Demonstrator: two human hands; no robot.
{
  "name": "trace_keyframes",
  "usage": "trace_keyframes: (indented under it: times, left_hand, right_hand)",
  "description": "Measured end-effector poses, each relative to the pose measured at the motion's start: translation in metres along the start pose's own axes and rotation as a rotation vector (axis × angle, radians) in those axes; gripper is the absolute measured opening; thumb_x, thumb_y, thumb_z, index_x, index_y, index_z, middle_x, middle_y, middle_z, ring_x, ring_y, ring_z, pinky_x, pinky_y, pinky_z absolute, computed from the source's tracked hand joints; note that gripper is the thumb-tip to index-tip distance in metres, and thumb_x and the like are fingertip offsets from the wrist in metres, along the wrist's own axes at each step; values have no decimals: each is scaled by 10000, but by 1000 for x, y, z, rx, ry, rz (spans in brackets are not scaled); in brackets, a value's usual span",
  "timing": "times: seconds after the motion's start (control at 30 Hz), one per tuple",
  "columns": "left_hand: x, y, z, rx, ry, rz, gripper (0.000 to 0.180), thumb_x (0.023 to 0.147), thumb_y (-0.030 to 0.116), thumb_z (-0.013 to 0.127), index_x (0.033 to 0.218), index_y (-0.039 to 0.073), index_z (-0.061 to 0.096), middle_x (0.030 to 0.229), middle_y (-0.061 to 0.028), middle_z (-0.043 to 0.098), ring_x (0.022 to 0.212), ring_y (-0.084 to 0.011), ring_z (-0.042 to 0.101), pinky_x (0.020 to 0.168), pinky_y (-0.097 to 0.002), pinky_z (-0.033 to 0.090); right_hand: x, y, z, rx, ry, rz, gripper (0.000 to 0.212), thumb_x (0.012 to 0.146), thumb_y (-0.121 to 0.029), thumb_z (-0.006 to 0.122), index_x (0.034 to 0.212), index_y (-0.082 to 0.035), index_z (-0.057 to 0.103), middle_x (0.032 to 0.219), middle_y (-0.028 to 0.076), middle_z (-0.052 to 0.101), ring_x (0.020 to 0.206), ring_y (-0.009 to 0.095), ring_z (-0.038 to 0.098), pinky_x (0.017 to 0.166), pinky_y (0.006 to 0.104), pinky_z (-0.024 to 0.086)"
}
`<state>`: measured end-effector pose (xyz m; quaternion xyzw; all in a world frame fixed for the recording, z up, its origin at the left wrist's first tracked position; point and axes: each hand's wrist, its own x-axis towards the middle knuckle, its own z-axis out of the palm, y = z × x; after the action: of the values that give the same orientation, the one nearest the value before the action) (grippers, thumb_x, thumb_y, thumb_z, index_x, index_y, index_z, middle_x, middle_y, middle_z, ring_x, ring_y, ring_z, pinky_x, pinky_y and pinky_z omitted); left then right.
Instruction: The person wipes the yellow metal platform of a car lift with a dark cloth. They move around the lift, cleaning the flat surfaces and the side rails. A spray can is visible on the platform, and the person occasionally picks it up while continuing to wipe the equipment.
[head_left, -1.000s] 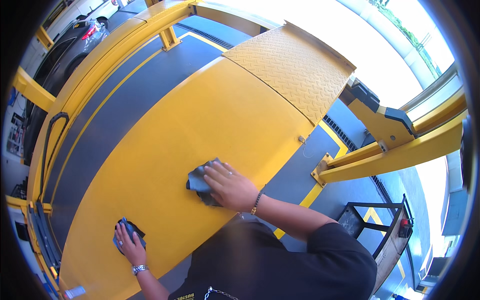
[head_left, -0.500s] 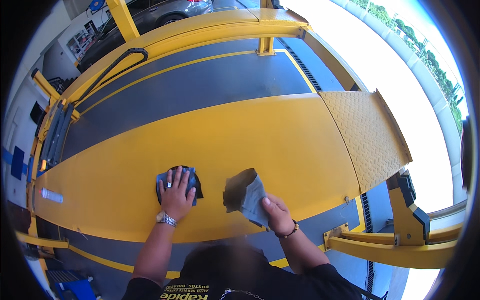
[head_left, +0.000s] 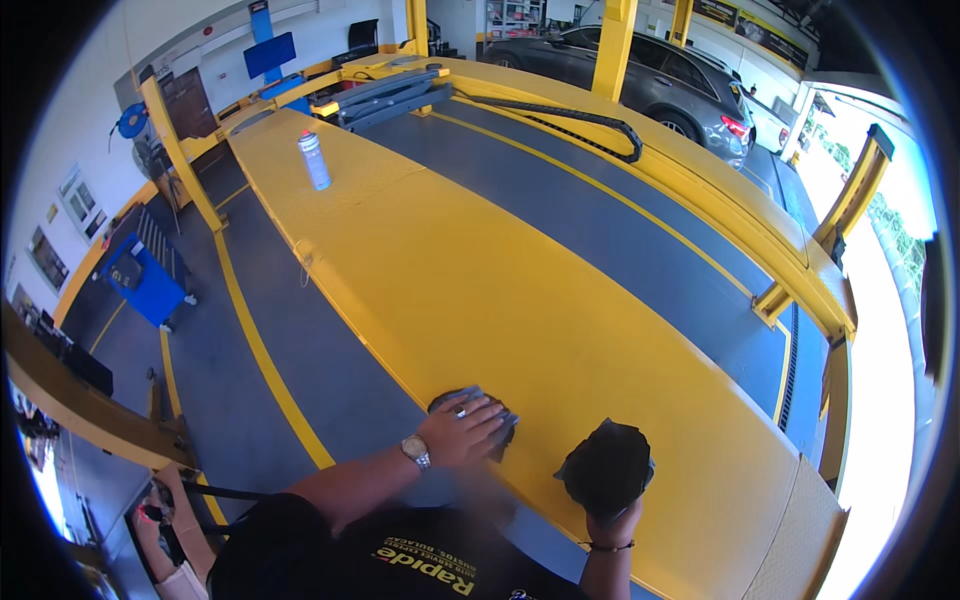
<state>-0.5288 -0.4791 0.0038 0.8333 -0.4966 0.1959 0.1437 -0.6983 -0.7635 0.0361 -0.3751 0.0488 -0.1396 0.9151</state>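
My left hand point(head_left: 462, 436), wearing a ring and a wristwatch, lies flat with its fingers stretched over a dark grey and black sheet point(head_left: 507, 430). That sheet rests at the near edge of the long yellow platform point(head_left: 450, 270). My right hand point(head_left: 618, 526) is closed on the lower edge of another ragged sheet point(head_left: 606, 466), its black face turned up. Whether these sheets are cloth or sandpaper I cannot tell. The right thumb and fingertips are mostly hidden by the sheet. On the far left part of the platform stands a spray can point(head_left: 314, 161) with a red top.
A second yellow platform point(head_left: 720, 220) runs parallel beyond a strip of grey floor. Yellow posts point(head_left: 612, 50) rise around the lift. A dark grey car point(head_left: 660, 85) is parked behind. At the left stands a blue tool cart point(head_left: 150, 275).
The view has swung left, bringing in the spray can and the tool cart. My right hand's sheet now shows its black face instead of mostly grey. My left hand still lies on its sheet.
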Motion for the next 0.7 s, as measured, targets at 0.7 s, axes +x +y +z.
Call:
trace_keyframes:
  times: [0.7]
  left_hand:
    - [-489,-125,-120,-2200,1086,-1882,434,1046,248,423,1372,-15,539,1230,-206,662,1151,-367,662,952,-485,567]
  right_hand:
    - [40,376,279,-355,-97,684,262,1097,-229,464,1235,-34,572,1076,32,615,1013,117,584,889,297,485]
